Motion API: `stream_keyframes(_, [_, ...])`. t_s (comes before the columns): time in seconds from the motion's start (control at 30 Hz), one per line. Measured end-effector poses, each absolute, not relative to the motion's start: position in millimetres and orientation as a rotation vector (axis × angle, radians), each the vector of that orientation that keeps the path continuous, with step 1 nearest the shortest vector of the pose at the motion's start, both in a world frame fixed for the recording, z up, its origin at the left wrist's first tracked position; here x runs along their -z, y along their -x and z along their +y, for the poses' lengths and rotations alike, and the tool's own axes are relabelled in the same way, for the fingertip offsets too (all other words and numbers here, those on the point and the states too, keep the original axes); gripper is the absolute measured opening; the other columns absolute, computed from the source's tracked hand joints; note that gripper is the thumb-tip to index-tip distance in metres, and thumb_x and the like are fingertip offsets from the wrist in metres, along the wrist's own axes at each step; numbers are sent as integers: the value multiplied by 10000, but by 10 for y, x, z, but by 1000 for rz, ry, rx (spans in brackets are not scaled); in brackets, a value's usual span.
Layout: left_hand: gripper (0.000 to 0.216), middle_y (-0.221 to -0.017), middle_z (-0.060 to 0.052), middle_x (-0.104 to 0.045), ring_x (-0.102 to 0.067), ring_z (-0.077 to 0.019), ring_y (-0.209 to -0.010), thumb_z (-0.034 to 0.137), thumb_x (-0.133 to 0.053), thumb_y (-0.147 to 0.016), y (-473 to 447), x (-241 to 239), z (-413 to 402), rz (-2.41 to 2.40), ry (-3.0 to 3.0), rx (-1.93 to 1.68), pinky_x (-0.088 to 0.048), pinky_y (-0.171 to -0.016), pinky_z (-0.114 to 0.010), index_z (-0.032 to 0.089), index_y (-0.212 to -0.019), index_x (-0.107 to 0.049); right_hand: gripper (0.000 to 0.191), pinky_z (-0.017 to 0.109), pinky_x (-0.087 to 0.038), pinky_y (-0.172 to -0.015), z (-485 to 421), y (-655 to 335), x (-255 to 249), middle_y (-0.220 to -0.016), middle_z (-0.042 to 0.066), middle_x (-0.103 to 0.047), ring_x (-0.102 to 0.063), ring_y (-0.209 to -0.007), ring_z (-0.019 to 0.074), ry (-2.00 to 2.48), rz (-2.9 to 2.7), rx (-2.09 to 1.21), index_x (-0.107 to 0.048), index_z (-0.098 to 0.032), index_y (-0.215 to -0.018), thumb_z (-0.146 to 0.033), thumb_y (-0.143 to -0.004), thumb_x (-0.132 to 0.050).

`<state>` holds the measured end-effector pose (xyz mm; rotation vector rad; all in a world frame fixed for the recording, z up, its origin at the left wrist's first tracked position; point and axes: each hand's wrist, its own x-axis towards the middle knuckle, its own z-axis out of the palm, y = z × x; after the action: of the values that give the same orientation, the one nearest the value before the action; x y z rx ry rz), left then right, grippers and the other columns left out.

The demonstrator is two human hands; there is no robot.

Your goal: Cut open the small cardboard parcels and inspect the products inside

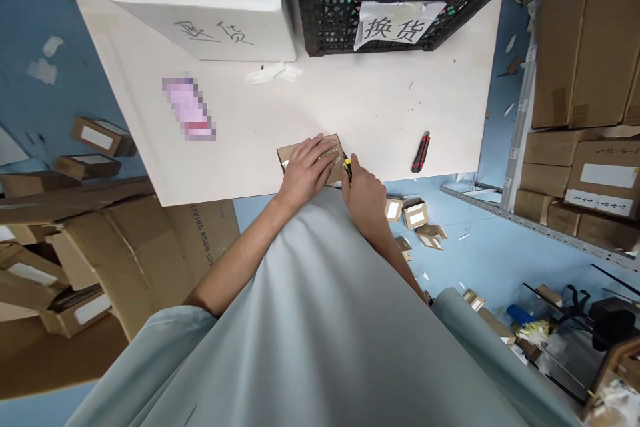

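Note:
A small brown cardboard parcel wrapped in clear tape lies at the near edge of the white table. My left hand lies flat on top of it with fingers spread, pressing it down. My right hand is closed round a yellow-and-black utility knife, whose tip touches the parcel's right end. A second, red-and-black utility knife lies on the table to the right, apart from both hands.
A white foam box and a black plastic crate with a paper label stand at the table's far side. Cardboard boxes pile up on the left and on shelves at right. Small parcels litter the blue floor.

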<state>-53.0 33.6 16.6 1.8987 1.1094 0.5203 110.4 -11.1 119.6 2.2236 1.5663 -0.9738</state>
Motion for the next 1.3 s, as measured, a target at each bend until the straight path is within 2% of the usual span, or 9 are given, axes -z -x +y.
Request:
stream_keyframes(0.17, [365,-1572,-85,-734,-521,-339,-1651,477,-519,-1175,535,-113,283,1096,-1963,-537,-369,-1378,-665,334,-1386,-780,587,386,-632,-900,-207,-1041,-1289,-1319,213,-817,-834,-1065,320,-2178,1462,939,-422,-188,-1781,-317,-1209,-423])
stream_keyframes(0.33, [374,-1570,-99,-736,-549,-326,-1632,438,-483,-1197,540,-42,257,1079,-2082,-561,-417,-1352,-666,307,-1415,-758,592,333,-614,-932,-321,-1043,-1375,-1291,186,-833,-835,-1116,279,-2089,1392,965,-369,-165,-1795,-326,-1226,-400])
stream_keyframes(0.53, [381,-1603,-98,-716,-560,-315,-1626,429,-451,-1213,548,29,247,1089,-2181,-590,-436,-1343,-652,306,-1417,-747,589,341,-607,-957,-432,-1060,-1430,-1265,178,-846,-827,-1165,286,-2025,1333,1000,-369,-159,-1787,-340,-1227,-378])
stream_keyframes(0.73, [395,-1610,-97,-710,-548,-314,-1636,439,-442,-1213,558,26,282,1085,-2181,-569,-424,-1351,-661,312,-1451,-731,586,336,-597,-963,-422,-1101,-1422,-1331,198,-828,-827,-1164,284,-2022,1391,991,-354,-177,-1796,-362,-1240,-365])
stream_keyframes(0.97, [383,-1598,-96,-721,-558,-313,-1627,427,-452,-1212,536,-1,274,1099,-2168,-576,-439,-1341,-669,303,-1429,-743,591,323,-585,-933,-391,-1081,-1552,-1223,165,-855,-838,-1094,282,-2073,1446,951,-348,-168,-1803,-369,-1248,-369])
stream_keyframes(1.3, [388,-1604,-97,-716,-548,-307,-1637,419,-461,-1215,530,30,229,1110,-2173,-585,-438,-1351,-646,307,-1471,-730,604,345,-608,-965,-187,-1021,-1337,-1302,202,-836,-817,-1168,293,-2138,1436,952,-336,-115,-1798,-323,-1231,-323])
